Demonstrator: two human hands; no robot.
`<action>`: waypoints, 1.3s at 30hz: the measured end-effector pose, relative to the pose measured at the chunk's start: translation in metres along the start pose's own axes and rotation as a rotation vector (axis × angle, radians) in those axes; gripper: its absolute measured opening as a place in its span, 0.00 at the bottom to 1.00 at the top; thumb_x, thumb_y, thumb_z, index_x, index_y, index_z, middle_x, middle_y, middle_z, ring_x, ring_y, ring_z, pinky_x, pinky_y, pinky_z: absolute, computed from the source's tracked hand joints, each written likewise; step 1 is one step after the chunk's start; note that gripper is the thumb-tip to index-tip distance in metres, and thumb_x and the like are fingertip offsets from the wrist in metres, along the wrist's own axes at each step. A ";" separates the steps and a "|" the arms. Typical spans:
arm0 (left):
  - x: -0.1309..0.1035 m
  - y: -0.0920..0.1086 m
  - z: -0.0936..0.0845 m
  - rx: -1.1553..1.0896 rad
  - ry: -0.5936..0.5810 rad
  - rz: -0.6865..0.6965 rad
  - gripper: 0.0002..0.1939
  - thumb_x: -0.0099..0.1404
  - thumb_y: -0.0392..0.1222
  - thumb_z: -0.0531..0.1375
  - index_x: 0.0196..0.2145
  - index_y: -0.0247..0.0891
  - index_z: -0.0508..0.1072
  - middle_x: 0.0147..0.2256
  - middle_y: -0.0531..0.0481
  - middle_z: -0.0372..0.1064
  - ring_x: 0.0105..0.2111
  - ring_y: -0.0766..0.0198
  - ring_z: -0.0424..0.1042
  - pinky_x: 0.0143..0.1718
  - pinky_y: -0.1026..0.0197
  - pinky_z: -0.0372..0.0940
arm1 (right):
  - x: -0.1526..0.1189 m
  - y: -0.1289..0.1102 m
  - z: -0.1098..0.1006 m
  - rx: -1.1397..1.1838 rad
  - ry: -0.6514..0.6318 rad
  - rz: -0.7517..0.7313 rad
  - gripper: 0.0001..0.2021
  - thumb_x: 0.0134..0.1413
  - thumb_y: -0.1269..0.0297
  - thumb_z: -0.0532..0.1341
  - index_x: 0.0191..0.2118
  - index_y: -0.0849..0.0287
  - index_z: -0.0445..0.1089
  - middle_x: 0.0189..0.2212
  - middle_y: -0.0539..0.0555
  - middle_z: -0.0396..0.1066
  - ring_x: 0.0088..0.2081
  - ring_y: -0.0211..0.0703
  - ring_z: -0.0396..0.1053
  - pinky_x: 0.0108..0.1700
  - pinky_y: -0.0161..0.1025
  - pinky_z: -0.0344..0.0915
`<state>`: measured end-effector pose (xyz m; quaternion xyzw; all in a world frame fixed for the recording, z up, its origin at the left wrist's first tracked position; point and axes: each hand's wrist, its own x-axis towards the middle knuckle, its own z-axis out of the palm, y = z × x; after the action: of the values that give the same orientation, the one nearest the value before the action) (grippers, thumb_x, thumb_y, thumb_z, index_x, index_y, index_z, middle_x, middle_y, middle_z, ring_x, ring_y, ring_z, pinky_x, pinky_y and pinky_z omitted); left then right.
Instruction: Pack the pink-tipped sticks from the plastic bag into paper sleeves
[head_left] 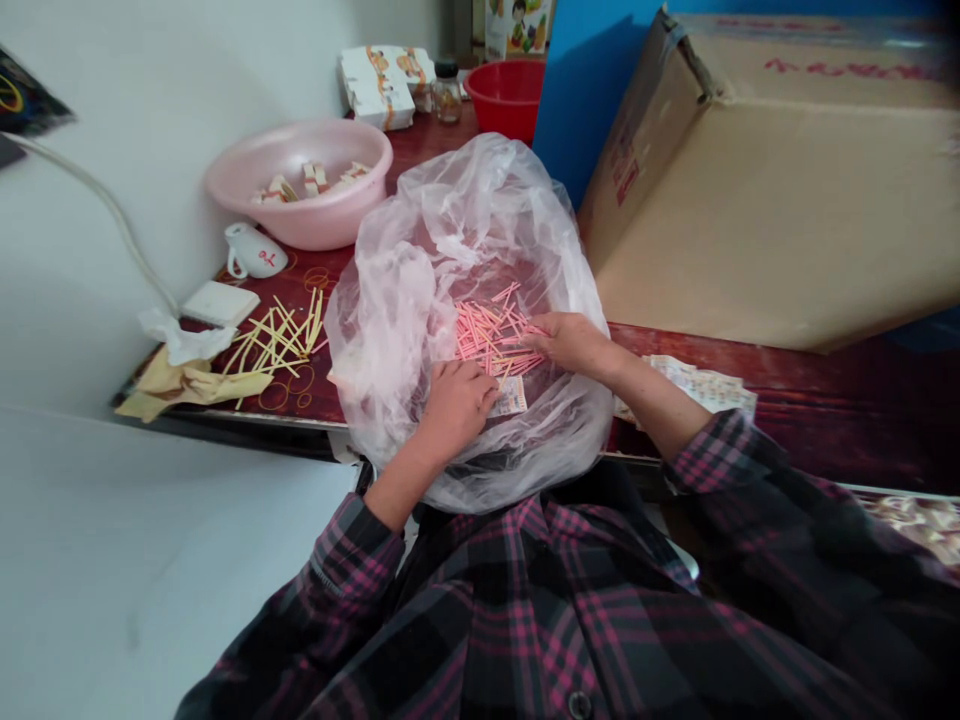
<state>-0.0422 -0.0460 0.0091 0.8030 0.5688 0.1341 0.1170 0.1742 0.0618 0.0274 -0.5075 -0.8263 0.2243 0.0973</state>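
Observation:
A clear plastic bag [480, 470] lies wide open on the table with its rim folded outward. Inside it is a loose heap of thin pink sticks [480, 335], a few of them yellowish. My right hand [570, 342] reaches in from the right, its fingers pinched on some pink sticks at the heap's edge. At the near side of the heap, my left hand [459, 400] is curled, with a small printed paper slip [512, 396] sticking out at its fingertips. The undersides of the fingers are hidden on both hands.
Left are yellow sticks [277, 340], a white mug [255, 252] on its side and a pink basin [300, 220] holding small bundles. A red bowl [506, 95] and glass jar [448, 95] stand behind. Right, a large cardboard box [780, 200] looms beyond printed slips [697, 385].

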 end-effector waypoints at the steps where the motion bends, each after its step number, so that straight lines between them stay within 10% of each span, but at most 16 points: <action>1: 0.001 -0.002 -0.002 -0.014 0.023 -0.005 0.10 0.76 0.40 0.62 0.46 0.40 0.85 0.47 0.41 0.80 0.52 0.47 0.75 0.60 0.41 0.67 | 0.000 0.003 0.001 0.074 0.019 -0.009 0.09 0.70 0.63 0.62 0.37 0.57 0.79 0.36 0.55 0.81 0.39 0.47 0.75 0.45 0.41 0.67; 11: 0.037 0.007 -0.011 -0.518 0.237 -0.040 0.27 0.81 0.46 0.53 0.73 0.37 0.67 0.72 0.37 0.67 0.72 0.50 0.67 0.75 0.45 0.61 | -0.012 -0.009 0.012 0.823 0.031 -0.222 0.30 0.61 0.29 0.62 0.31 0.54 0.65 0.26 0.46 0.62 0.30 0.39 0.58 0.37 0.39 0.61; 25: 0.037 0.015 -0.018 -0.530 0.178 -0.007 0.20 0.82 0.48 0.53 0.60 0.38 0.78 0.61 0.41 0.79 0.63 0.53 0.77 0.69 0.49 0.68 | -0.010 -0.008 0.024 0.644 0.004 -0.267 0.37 0.60 0.18 0.53 0.32 0.54 0.67 0.27 0.50 0.69 0.31 0.42 0.64 0.36 0.40 0.62; 32: 0.022 0.004 -0.013 -0.299 0.209 -0.010 0.18 0.79 0.44 0.57 0.61 0.38 0.77 0.59 0.38 0.79 0.60 0.50 0.76 0.65 0.46 0.69 | -0.019 -0.003 0.018 0.635 0.128 -0.254 0.28 0.71 0.35 0.56 0.36 0.56 0.72 0.29 0.50 0.70 0.33 0.41 0.65 0.38 0.38 0.63; 39: -0.004 0.007 -0.008 0.073 -0.055 -0.069 0.11 0.77 0.39 0.61 0.50 0.37 0.83 0.48 0.39 0.81 0.53 0.46 0.76 0.59 0.44 0.68 | -0.030 -0.015 0.013 -0.270 -0.137 -0.213 0.15 0.72 0.63 0.60 0.56 0.53 0.82 0.43 0.58 0.85 0.43 0.51 0.79 0.42 0.40 0.64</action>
<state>-0.0399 -0.0517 0.0182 0.7901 0.5971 0.0869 0.1079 0.1709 0.0259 0.0252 -0.4092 -0.9026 0.1338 -0.0054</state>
